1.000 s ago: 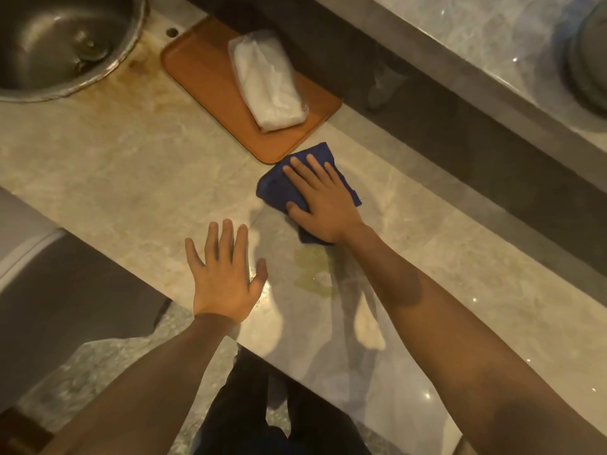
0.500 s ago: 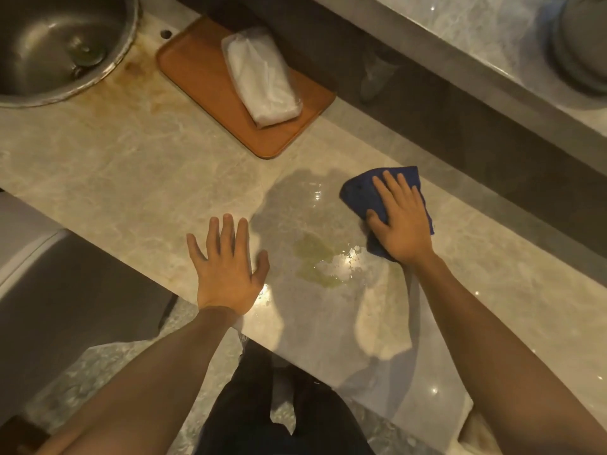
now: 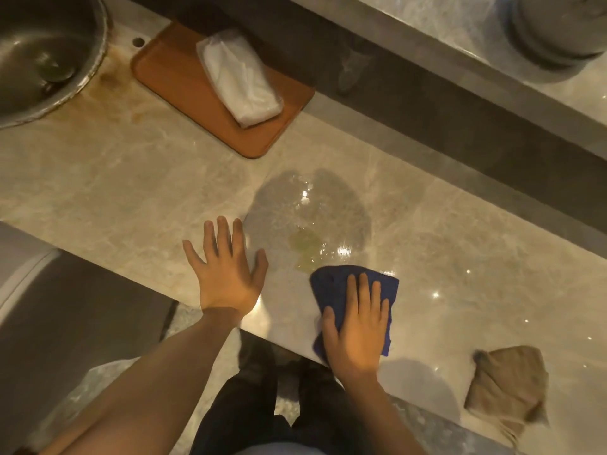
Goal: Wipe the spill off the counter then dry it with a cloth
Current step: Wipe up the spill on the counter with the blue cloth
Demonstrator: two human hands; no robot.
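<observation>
Under the flattened fingers of the right hand (image 3: 358, 326) lies a blue cloth (image 3: 331, 290), pressed against the counter (image 3: 131, 192) at its near edge. Fingers are extended, close together, laid on top of the cloth rather than curled around it; the thumb rests on the cloth's left part. Cloth corners stick out past the fingertips and to the right of the little finger.

Just beyond the fingertips, touching the cloth's far edge: the spill (image 3: 307, 247), a yellowish-green puddle with a wider wet sheen around it.

Left hand (image 3: 226, 274) is palm-down on the bare counter, fingers spread apart, holding nothing. Its thumb points toward the spill, near it but not touching.

Well to the right of the right hand's little finger: a crumpled tan cloth (image 3: 509, 385), lying at the counter's near edge and partly hanging over it.

Far beyond the left fingertips: an orange tray (image 3: 184, 80) carrying a white wrapped pack (image 3: 239, 80). Left of the tray, a round metal sink (image 3: 42, 54) set in the counter, with brown staining beside its rim.
</observation>
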